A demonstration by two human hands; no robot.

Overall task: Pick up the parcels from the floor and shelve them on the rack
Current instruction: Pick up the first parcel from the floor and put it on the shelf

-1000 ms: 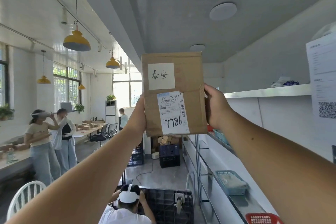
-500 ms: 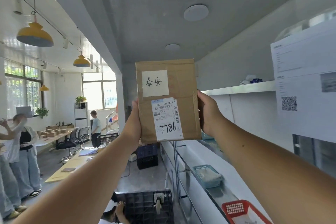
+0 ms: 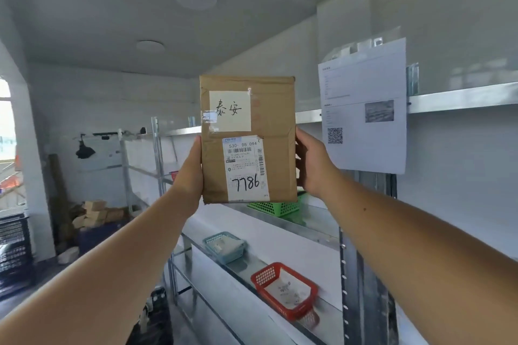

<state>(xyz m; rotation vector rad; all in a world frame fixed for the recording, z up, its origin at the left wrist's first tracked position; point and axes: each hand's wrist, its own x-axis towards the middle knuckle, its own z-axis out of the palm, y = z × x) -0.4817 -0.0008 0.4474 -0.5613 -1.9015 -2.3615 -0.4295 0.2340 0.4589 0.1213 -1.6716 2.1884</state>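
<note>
Both arms extended upward; left hand (image 3: 192,173) and right hand (image 3: 312,164) clamp the brown parcel (image 3: 248,140) by its side edges, upright, label facing out, in front of the rack (image 3: 459,98). Green basket (image 3: 276,206) behind it; blue basket (image 3: 224,246), red basket (image 3: 284,290) on a lower shelf.

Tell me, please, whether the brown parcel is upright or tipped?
Upright: the parcel has vertical long sides, held by the left hand and right hand.
</note>
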